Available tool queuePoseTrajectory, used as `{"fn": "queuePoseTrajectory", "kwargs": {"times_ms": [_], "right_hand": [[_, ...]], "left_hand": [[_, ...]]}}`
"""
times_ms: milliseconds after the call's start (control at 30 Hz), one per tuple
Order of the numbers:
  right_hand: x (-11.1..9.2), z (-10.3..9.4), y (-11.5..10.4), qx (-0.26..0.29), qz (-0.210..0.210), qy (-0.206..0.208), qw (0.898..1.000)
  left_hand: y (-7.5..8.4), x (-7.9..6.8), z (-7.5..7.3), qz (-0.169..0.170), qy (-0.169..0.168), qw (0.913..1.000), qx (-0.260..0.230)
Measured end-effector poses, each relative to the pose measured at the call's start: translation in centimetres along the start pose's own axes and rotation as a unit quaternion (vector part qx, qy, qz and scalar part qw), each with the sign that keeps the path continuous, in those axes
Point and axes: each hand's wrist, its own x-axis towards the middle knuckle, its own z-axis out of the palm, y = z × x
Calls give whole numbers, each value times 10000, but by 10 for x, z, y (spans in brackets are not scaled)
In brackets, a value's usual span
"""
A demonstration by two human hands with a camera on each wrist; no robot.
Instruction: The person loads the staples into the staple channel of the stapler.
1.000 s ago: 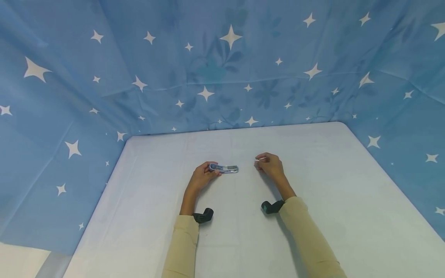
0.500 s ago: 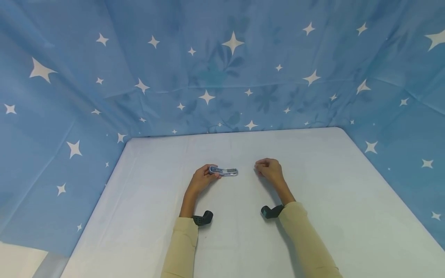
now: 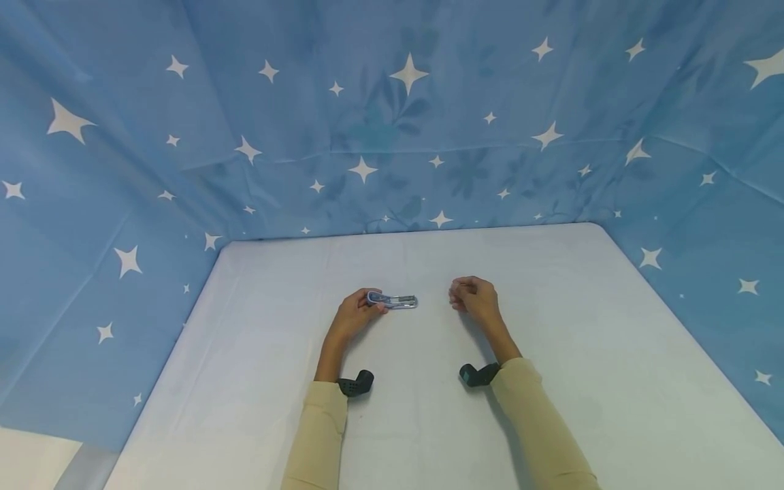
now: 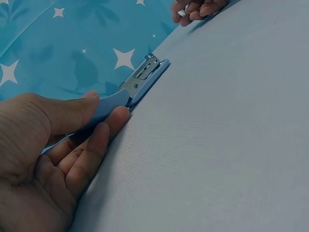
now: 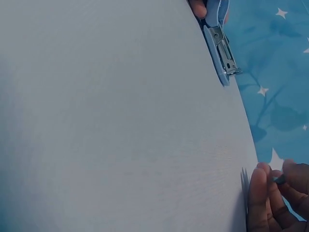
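Observation:
My left hand (image 3: pixel 352 318) grips a blue stapler (image 3: pixel 401 302) by its rear, thumb on one side and fingers curled under the other. In the left wrist view, the stapler's bare metal magazine (image 4: pixel 143 72) points away from the hand, above the blue base. To the right, across a short gap, my right hand (image 3: pixel 480 301) pinches a small silvery piece (image 4: pixel 182 13) between thumb and fingers. The right wrist view shows only a dark sliver of that piece (image 5: pixel 279 179); the fingers hide it in the head view. I cannot tell what the piece is.
A white-covered table (image 3: pixel 416 422) lies under both hands. Blue curtain cloth with white stars (image 3: pixel 367 122) hangs behind it and along both sides. Dark cameras (image 3: pixel 357 383) are strapped to the wrists below tan sleeves (image 3: pixel 318 435).
The right fingers have drawn in over the small piece, whose white edge showed one second ago in the head view. The left hand keeps its grip on the stapler. The head view has shifted slightly.

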Motion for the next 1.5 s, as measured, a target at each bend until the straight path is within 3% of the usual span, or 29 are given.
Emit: {"fn": "queuePoseTrajectory", "kwargs": {"times_ms": [133, 367, 700, 867, 1500], "right_hand": [[1, -3, 2, 253, -4, 85, 9996], [1, -6, 1, 877, 447, 360, 9945], [-2, -6, -5, 824, 529, 257, 9949], [-2, -4, -4, 1054, 418, -50, 9935], [-9, 4, -7, 265, 229, -594, 9976]], "left_hand": [[-1, 1, 0, -23, 1, 10000, -53], [-1, 2, 1, -68, 34, 10000, 28], [0, 4, 2, -54, 2, 10000, -25], [-1, 4, 3, -80, 70, 9999, 45], [-3, 3, 2, -63, 57, 9999, 94]]}}
